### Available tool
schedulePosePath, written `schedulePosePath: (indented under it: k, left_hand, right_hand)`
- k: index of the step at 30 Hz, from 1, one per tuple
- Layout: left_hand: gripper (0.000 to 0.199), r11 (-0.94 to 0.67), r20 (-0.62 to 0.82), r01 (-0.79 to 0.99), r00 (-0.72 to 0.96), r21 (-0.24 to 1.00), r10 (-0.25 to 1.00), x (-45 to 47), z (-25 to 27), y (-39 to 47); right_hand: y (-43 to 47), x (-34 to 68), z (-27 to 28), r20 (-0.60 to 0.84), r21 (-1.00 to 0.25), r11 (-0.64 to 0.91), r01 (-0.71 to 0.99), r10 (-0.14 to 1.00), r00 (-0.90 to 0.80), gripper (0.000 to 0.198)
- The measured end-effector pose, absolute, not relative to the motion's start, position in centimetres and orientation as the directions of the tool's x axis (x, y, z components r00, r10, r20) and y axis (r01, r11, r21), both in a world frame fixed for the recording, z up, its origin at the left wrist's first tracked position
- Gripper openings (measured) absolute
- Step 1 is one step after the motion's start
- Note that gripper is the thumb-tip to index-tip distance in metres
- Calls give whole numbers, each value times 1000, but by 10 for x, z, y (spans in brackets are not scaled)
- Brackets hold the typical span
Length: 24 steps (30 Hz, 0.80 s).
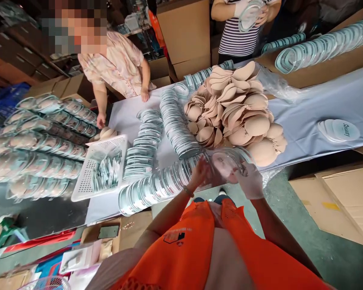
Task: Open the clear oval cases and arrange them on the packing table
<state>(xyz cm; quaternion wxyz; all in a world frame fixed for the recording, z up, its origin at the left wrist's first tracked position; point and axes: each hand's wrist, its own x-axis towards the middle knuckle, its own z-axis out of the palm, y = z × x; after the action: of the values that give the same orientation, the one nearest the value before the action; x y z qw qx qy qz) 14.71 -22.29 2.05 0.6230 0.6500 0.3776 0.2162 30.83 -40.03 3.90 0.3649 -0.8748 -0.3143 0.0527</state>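
A clear round plastic case (225, 163) is at the table's near edge, in front of my body. My right hand (250, 180), in a white glove, grips the case by its right rim. My left hand (200, 174), with a bracelet at the wrist, is by the left side of that case; its fingers are blurred, and whether they press on the case I cannot tell. Right beside it runs a row of nested clear cases (157, 187) with pale green rims. Just beyond the case lies a large heap of beige moulded bra cups (236, 108).
More rows of cases (180, 125) stand on the white-covered table (117, 110). A white basket (78, 189) holds small packets (107, 171). Filled cases (33, 141) are stacked at left. Printed round cards (339, 130) lie at right. Two other people stand across the table; one holds a case.
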Motion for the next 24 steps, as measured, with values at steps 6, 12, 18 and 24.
schedulePosePath:
  k: [6,12,18,24]
  left_hand:
    - [120,-596,-251,633,760,494,599,125,25,-164]
    - [115,-771,-297,620,771,147,563,122,3,-174]
    - [112,-780,-269,599,793,183,546,121,6,-173]
    - [116,-803,-262,564,818,193,512,121,8,-165]
  right_hand:
    - [-377,321,-16,-63,-501,-694,518,626,777,37]
    - [-344,269,-12,148,-440,-630,641,653,743,31]
    - [-280,238,16,-198,-401,-627,668,771,605,33]
    - [-262,227,11,-418,-732,-633,252,709,568,49]
